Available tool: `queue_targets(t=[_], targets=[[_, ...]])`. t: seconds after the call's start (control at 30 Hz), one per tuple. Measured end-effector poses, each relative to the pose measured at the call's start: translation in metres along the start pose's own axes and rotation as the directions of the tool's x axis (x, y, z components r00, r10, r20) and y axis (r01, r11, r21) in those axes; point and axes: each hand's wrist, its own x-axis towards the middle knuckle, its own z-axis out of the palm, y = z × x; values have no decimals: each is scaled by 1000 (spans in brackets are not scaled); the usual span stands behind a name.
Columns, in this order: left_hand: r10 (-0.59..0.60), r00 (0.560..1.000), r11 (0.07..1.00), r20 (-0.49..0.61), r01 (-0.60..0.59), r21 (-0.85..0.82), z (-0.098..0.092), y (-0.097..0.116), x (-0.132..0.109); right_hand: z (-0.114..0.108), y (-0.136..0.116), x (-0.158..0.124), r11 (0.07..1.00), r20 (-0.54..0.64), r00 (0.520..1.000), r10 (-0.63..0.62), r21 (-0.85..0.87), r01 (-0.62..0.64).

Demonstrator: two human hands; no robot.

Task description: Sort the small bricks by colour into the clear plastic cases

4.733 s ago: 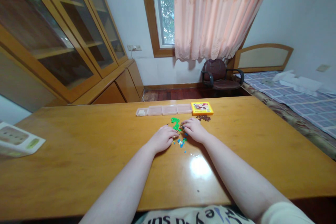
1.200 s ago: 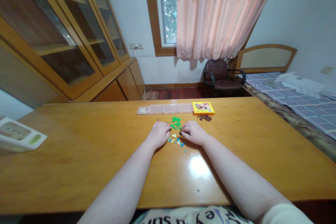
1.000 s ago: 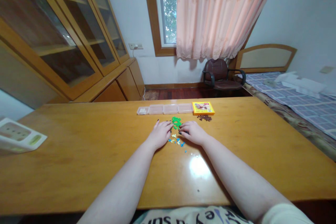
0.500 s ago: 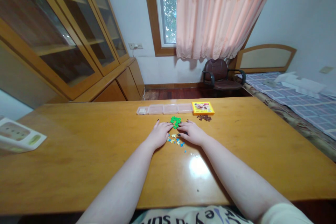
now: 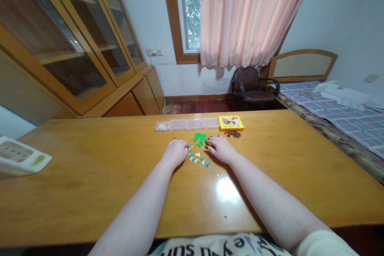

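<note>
My left hand (image 5: 175,153) rests on the wooden table (image 5: 90,168) with its fingers curled down. Its fingertips touch the left side of a scatter of tiny blue, yellow and white pieces (image 5: 198,159); anything under them is hidden. On the other side of that scatter my right hand (image 5: 221,149) lies palm down, fingers stretched out, dark nails showing. Its fingertips reach a small heap of green pieces (image 5: 199,138) just beyond the scatter.
A row of clear plastic compartment boxes (image 5: 187,124) and a yellow box (image 5: 231,123) stand behind the heap, with brown pieces (image 5: 233,134) in front of the yellow box. A white carton (image 5: 18,161) lies at the table's left edge. A chair (image 5: 252,86) and bed (image 5: 339,112) stand beyond.
My left hand has slid a little left, away from the green heap, and more of the blue and yellow pieces show. My right hand has stayed by the green heap.
</note>
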Motion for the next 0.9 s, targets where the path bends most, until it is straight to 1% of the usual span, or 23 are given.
queue_targets(t=[0.07, 0.17, 0.23, 0.4, 0.5, 0.6, 0.7, 0.8, 0.9], targets=[[69, 998, 997, 12, -69, -28, -3, 4, -1, -1, -2, 0, 1000, 17, 1000, -24, -6, 24], [205, 978, 976, 41, -200, -88, -2, 10, -3, 0, -3, -1, 998, 46, 997, -61, 2, 61], [228, 972, 970, 53, -222, -102, 2, 12, -3, 1, -3, -2, 997, 77, 994, -78, 12, 77], [185, 980, 979, 68, -177, -104, 16, 9, 0, 2, -2, -4, 996, 176, 980, -93, 33, 88], [169, 984, 978, 63, -160, -133, 21, 5, 1, 1, -1, -4, 995, 189, 977, -99, 28, 96], [138, 990, 973, -21, -140, -182, 25, 0, 4, -1, -3, -5, 995, 169, 981, -98, 15, 96], [72, 986, 951, -148, -113, -287, 28, -7, 9, -3, -9, -6, 992, 200, 971, -128, 6, 129], [-14, 966, 896, -259, -103, -432, 32, -16, 16, -2, -19, -7, 984, 257, 951, -173, -4, 180], [-128, 940, 852, -317, -60, -521, 34, -25, 22, 4, -26, -6, 983, 289, 943, -167, -29, 183]])
